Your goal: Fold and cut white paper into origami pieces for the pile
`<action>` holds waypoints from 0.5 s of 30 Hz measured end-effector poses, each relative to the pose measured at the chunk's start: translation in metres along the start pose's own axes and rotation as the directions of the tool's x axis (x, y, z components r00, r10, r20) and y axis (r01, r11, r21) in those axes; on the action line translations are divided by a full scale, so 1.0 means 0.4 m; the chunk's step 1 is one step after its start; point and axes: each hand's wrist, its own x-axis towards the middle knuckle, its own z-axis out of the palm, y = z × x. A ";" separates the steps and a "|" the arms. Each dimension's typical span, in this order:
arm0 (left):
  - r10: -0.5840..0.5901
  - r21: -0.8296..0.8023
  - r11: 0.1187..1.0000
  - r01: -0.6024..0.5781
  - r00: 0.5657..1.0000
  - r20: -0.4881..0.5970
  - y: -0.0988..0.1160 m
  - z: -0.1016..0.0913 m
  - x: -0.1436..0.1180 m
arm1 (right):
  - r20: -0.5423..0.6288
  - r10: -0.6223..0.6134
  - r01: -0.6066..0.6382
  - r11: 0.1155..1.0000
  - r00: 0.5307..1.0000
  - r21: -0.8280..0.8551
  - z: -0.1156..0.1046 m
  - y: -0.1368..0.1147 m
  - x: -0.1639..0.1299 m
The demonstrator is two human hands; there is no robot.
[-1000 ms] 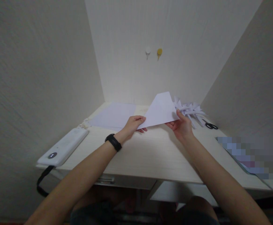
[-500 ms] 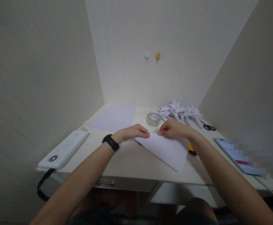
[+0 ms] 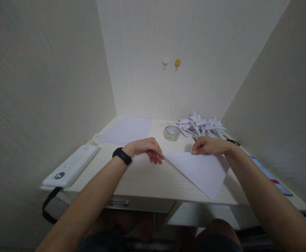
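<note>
A white sheet of paper (image 3: 202, 171), which looks folded to a triangular shape, lies at a slant over the desk's front half. My right hand (image 3: 207, 145) pinches its top edge between thumb and fingers. Beside the paper's pointed left corner is my left hand (image 3: 149, 148), wearing a black watch on the wrist. Its fingers are loosely spread and hang down, with the fingertips at or just touching that corner. Behind the hands stands a roll of clear tape (image 3: 171, 133).
Folded white paper pieces (image 3: 200, 124) are heaped at the back right, near black scissors (image 3: 233, 141) partly behind my arm. Flat white paper (image 3: 126, 129) lies back left. A white device (image 3: 71, 166) sits at the left edge, a tablet (image 3: 270, 176) at the right. Walls enclose three sides.
My right hand has shifted right along with the paper. My left hand has loosened its pinch on the edge, and its fingers have spread. The yellow and black item by my right arm is now hidden.
</note>
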 end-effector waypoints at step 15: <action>0.171 0.487 0.869 -0.092 0.978 -0.120 0.036 0.068 0.032 | -0.009 -0.064 0.064 0.994 0.998 0.085 0.088 -0.096 0.063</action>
